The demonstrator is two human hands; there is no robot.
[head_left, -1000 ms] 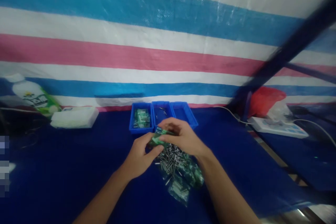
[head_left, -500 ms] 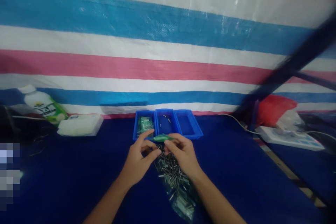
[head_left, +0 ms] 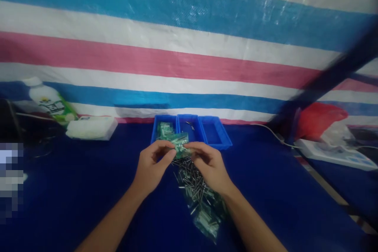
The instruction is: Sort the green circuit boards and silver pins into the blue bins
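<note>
Between my hands is a small clear-green bag (head_left: 179, 144). My left hand (head_left: 153, 163) pinches its left side with thumb and fingers, and my right hand (head_left: 210, 164) grips its right side. Just below, a pile of dark metal pins (head_left: 193, 179) lies on the blue cloth, with more green bags (head_left: 206, 220) at its near end. Behind the hands stands a blue three-part tray (head_left: 230, 142). Its left compartment holds green bags (head_left: 165, 128), its middle one a few metal pieces (head_left: 190, 125), and nothing shows in the right one.
A white-and-green bottle (head_left: 49, 100) and a pack of tissues (head_left: 91, 127) are at the back left. On the right are a red plastic bag (head_left: 320, 120), a white power strip (head_left: 336, 155) and a cable (head_left: 271, 136). Striped sheeting (head_left: 177, 63) hangs behind.
My left hand has closed on the green bag, which was in my right hand alone before. The bag now faces up, spread between both hands. The camera view has shifted slightly.
</note>
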